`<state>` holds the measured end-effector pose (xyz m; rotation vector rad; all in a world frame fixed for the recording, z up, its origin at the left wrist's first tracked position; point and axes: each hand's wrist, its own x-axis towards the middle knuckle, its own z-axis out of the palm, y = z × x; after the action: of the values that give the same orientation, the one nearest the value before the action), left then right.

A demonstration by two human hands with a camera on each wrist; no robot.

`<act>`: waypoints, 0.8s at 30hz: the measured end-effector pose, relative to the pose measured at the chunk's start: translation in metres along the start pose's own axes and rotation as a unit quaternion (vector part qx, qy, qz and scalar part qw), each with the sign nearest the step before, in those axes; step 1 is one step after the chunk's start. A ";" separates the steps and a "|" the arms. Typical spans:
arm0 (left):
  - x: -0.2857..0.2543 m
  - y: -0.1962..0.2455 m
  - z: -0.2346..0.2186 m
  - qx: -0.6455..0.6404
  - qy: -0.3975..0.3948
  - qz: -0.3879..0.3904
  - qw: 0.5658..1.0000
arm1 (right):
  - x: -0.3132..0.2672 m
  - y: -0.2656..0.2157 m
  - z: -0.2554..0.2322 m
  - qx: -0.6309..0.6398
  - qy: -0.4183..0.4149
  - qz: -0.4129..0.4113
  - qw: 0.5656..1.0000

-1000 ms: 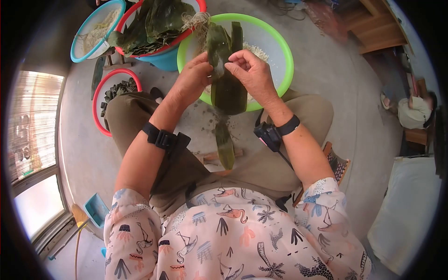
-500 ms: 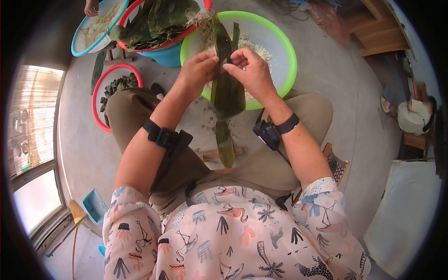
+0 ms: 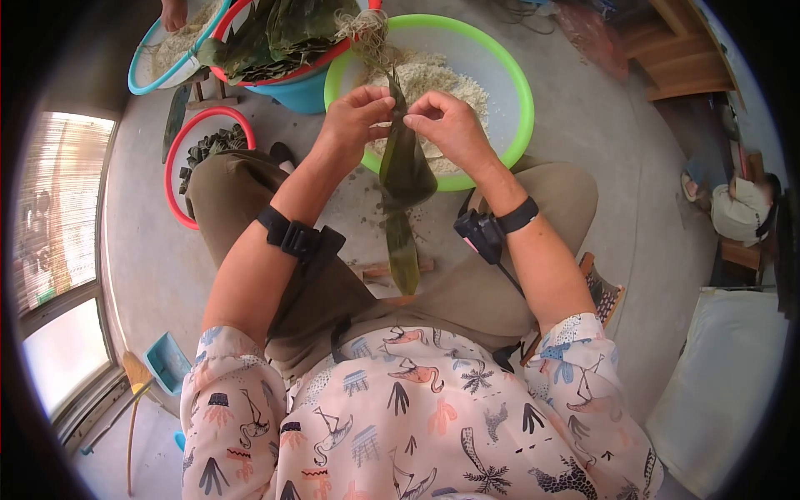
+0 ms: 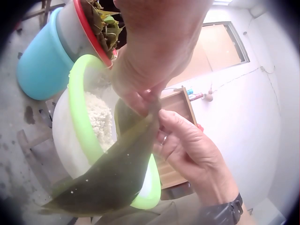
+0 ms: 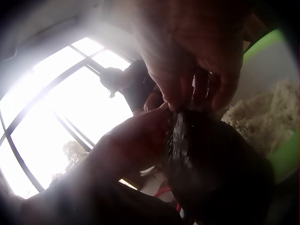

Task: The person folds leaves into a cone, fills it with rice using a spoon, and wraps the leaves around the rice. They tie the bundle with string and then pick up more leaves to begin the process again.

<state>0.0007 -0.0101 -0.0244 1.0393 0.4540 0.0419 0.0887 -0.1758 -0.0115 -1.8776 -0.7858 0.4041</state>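
Observation:
Long dark green leaves (image 3: 406, 171) hang between the two hands, over the near edge of a green-rimmed basin (image 3: 521, 125) of white grain (image 3: 446, 81). The left hand (image 3: 354, 125) pinches their upper part from the left. From the right, the right hand (image 3: 454, 129) pinches the same part with thumb and forefinger. In the left wrist view the leaves (image 4: 110, 173) overlap and curve to a narrow top where the fingers of both hands meet. The right wrist view is dark; the right hand (image 5: 197, 61) holds the wet leaf top there.
A red-rimmed basin of leaves (image 3: 292, 33) stands at the upper left, with a string bundle (image 3: 364, 29) at its edge. Left of it, another person's hand (image 3: 174, 15) is over a blue-rimmed basin (image 3: 137, 71). A red-rimmed tray (image 3: 171, 175) holds dark wrapped bundles (image 3: 212, 146).
The leaves have gone from spread flat to narrow and folded together at the top. Both hands have turned them. The other person's hand has come into view over the blue-rimmed basin.

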 end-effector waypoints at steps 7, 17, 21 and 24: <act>-0.005 0.005 0.007 0.000 0.005 0.003 1.000 | 0.000 0.001 -0.004 0.015 -0.034 0.057 0.998; 0.004 0.001 -0.003 0.200 0.152 0.195 0.948 | 0.005 0.004 -0.030 0.386 -0.035 0.132 0.913; 0.003 0.007 -0.003 0.063 0.127 0.119 0.983 | 0.002 0.001 -0.032 0.397 -0.047 0.152 0.904; 0.006 0.005 -0.008 0.058 0.092 0.109 0.988 | 0.001 0.001 -0.032 0.394 -0.054 0.154 0.905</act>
<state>0.0039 0.0002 -0.0254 1.2022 0.5124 0.3120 0.1090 -0.1975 0.0011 -1.2048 -0.3017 0.8838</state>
